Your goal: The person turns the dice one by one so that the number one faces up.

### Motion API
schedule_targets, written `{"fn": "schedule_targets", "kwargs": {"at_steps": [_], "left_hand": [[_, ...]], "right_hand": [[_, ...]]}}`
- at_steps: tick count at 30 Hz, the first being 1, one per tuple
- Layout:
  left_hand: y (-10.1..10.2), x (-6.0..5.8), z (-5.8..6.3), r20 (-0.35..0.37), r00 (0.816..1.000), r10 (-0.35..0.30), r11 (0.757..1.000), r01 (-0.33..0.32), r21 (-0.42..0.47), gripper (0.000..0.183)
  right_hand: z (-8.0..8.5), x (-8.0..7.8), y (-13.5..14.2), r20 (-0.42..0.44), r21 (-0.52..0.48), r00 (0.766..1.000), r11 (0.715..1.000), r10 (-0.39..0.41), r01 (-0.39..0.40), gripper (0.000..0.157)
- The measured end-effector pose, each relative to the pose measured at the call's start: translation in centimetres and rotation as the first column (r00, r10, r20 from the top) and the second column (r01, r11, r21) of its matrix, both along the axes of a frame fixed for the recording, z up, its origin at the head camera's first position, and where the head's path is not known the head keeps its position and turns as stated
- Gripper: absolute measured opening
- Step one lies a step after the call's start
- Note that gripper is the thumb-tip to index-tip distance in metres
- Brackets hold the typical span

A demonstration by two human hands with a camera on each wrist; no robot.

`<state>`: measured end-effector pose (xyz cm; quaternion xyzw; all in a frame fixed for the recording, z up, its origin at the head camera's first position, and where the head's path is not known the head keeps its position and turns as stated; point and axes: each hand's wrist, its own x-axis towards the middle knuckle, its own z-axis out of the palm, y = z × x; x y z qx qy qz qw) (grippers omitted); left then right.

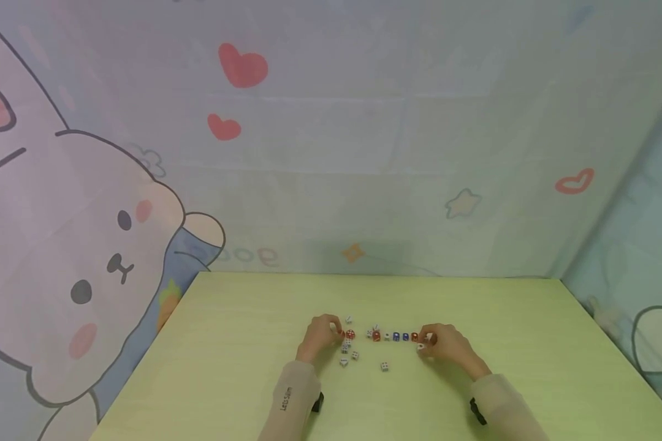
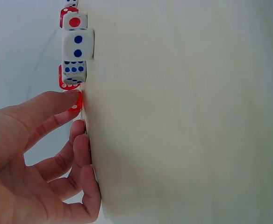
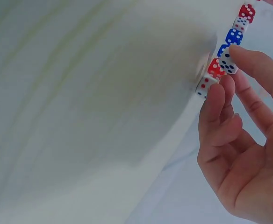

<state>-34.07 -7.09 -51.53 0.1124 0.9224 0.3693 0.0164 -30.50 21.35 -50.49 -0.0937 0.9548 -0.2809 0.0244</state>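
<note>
My left hand (image 1: pixel 320 337) pinches a red die (image 2: pixel 76 103) between thumb and fingertip, low at the tabletop. Another red die (image 1: pixel 350 334) lies just right of those fingertips. On the right, my right hand (image 1: pixel 448 345) holds a white die with dark dots (image 3: pixel 227 61) by its fingertips. Close beside it, a red die (image 1: pixel 414 337) ends a row holding two blue dice (image 1: pixel 401 337), a white die (image 1: pixel 387 337) and a further red die (image 1: pixel 376 336). A white die with red dots (image 3: pixel 206 86) sits by the right fingers, partly hidden.
Several loose white dice (image 1: pixel 344 362) lie near the left hand. One white die (image 1: pixel 384 366) stands nearer the front, between the hands, and another (image 1: pixel 349 320) lies farther back. The yellow-green table (image 1: pixel 243 306) meets a printed cloth backdrop (image 1: pixel 331 202) behind.
</note>
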Motion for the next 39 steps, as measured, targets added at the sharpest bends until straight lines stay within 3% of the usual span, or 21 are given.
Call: {"fn": "schedule_targets", "kwargs": {"at_steps": [39], "left_hand": [[0.0,-0.1,0.1,0.020,1.000,0.009,1.000,-0.009,-0.010,0.008]], "right_hand": [[-0.2,0.4,1.3,0.026,-0.040,0.999,0.999,-0.032,0.033,0.012]]}}
